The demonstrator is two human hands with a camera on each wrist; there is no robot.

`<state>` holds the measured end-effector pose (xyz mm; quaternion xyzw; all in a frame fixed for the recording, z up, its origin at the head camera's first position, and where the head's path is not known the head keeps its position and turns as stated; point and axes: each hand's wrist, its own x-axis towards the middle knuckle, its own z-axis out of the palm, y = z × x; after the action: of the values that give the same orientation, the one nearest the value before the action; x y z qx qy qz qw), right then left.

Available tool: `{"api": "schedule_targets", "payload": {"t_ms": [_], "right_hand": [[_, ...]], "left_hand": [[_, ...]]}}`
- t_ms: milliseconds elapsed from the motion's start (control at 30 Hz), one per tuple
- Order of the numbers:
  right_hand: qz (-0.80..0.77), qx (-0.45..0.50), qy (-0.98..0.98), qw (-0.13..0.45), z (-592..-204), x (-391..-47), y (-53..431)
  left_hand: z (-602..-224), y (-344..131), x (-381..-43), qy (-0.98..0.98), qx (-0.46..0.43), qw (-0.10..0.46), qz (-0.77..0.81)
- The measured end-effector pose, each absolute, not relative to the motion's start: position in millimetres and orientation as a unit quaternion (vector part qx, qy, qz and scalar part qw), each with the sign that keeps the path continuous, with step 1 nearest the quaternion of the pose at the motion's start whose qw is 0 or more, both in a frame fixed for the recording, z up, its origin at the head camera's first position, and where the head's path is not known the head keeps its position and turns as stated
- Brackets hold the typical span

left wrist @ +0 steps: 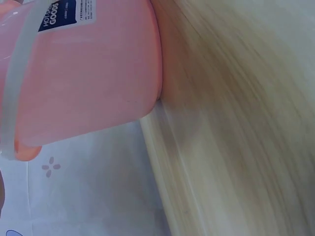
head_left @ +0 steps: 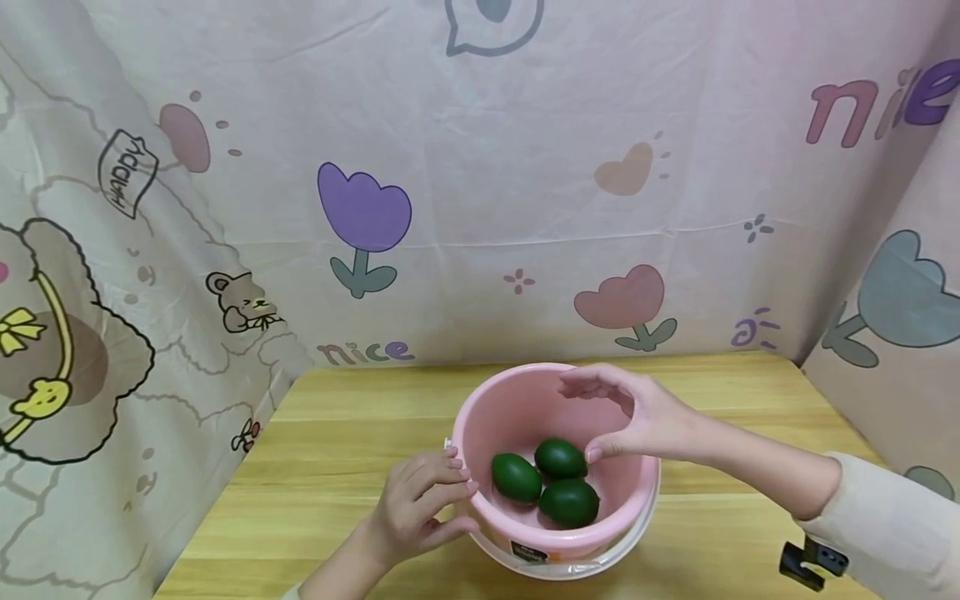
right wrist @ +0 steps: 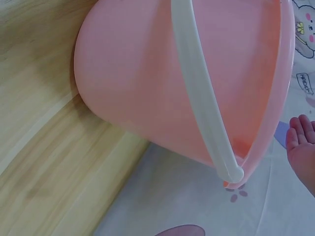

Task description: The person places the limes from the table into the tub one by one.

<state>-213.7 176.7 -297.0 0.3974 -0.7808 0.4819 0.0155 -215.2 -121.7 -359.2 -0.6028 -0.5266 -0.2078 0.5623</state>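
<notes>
A pink bucket (head_left: 495, 408) stands on the wooden table with three dark green limes (head_left: 568, 503) lying together on its bottom. My left hand (head_left: 420, 504) is at the bucket's left rim, its fingertips touching the edge and the thumb held apart. Over the right side of the opening is my right hand (head_left: 637, 417), thumb and fingers spread wide with nothing between them. Its thumb tip appears just beside the limes in the head view, above them. The right wrist view shows part of the right hand (right wrist: 302, 150) near the bucket's rim.
The bucket's white handle (right wrist: 202, 98) hangs down against its front side. A dark label (left wrist: 61, 14) is on the bucket wall. Printed cloth (head_left: 480, 167) hangs behind the wooden table (head_left: 337, 417) and on both sides. A black clip (head_left: 813, 562) sits on the right sleeve.
</notes>
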Motion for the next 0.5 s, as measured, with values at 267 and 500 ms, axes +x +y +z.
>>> {"api": "schedule_targets", "payload": {"t_ms": [267, 500], "right_hand": [[0.485, 0.388, -0.784, 0.010, -296.3, -212.3, 179.4], [0.461, 0.392, -0.796, 0.029, -294.6, -210.9, 180.9]], "left_hand": [[-354.1, -123.6, -212.2, -0.538, -0.616, 0.535, -0.212], [-352.6, -127.2, -213.4, -0.546, -0.624, 0.520, -0.206]]}}
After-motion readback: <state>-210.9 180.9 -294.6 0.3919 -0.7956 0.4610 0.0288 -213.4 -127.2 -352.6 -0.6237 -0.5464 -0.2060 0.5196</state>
